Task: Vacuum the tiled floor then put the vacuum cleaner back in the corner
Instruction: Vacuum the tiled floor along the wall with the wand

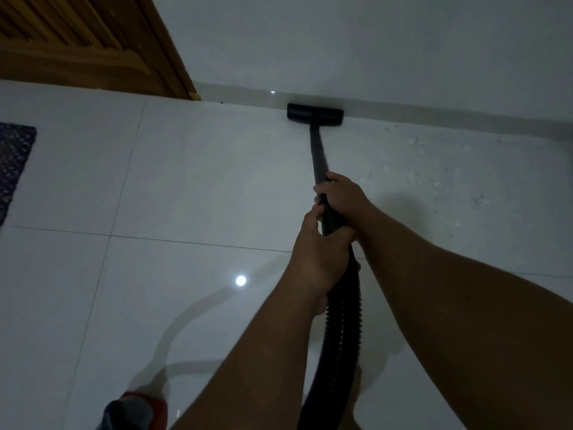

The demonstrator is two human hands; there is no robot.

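The black floor nozzle point(314, 113) lies flat on the white tiled floor point(201, 187), right against the base of the far wall. A black wand point(318, 156) runs back from it to my hands. My right hand point(339, 192) grips the wand higher up, and my left hand point(319, 256) grips it just behind, where the ribbed black hose point(341, 330) begins. The hose drops between my forearms to the bottom edge. The red and grey vacuum body point(133, 412) shows partly at the bottom left.
A wooden louvred door point(77, 41) stands at the top left, meeting the white wall point(372, 41). A dark woven mat point(14, 162) lies at the left edge. A ceiling light reflects off the glossy tiles near the middle.
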